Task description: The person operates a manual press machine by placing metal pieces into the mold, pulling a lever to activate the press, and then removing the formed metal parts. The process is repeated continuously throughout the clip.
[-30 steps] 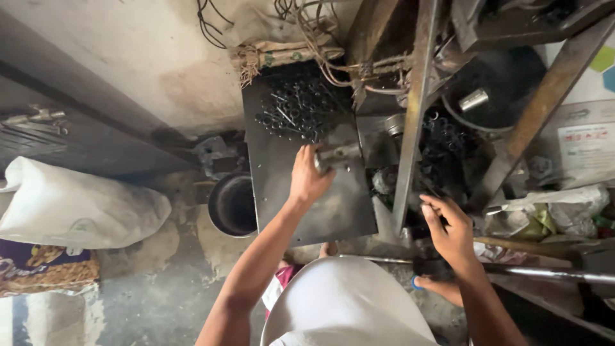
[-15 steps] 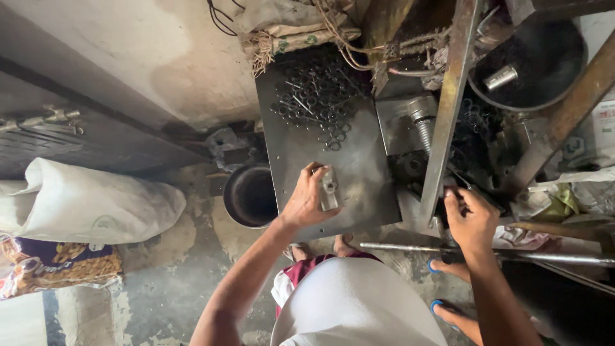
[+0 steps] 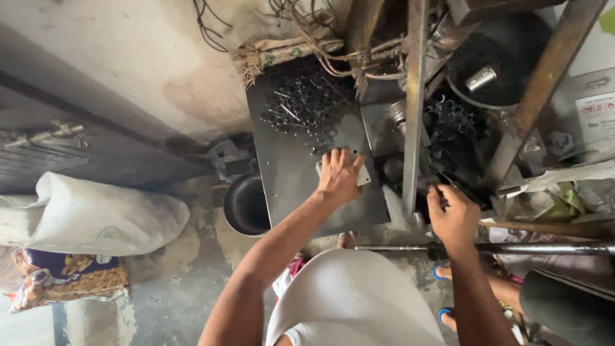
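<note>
On the dark metal plate (image 3: 288, 186), near its right edge, the left hand (image 3: 339, 176) lies palm down with its fingers spread flat over a small pale metal piece (image 3: 363, 177); most of that piece is hidden under the palm and fingers, and only its right corner shows past the knuckles, so the hand presses on it rather than closing around it. Beyond the fingertips, farther up the same plate, lies a heap of small dark metal parts (image 3: 306, 106), apart from the hand. Just right of the pale piece an upright steel bar (image 3: 413, 109) crosses the view from the top down to the machine bed. On the other side of that bar the right hand (image 3: 453, 214) is curled, fingers bent inward at the dark machine body (image 3: 448, 147); whether it grips anything there cannot be told, since the fingertips blend into the dark parts. Below that hand a thin horizontal rod (image 3: 512, 247) runs off to the right. Left of the plate, down at floor level, stands a round black pot (image 3: 245, 206), close to the left forearm but not touching it. Farther left a white sack (image 3: 96, 218) rests on the concrete floor, with a printed patterned bag (image 3: 70, 282) just beneath it.
</note>
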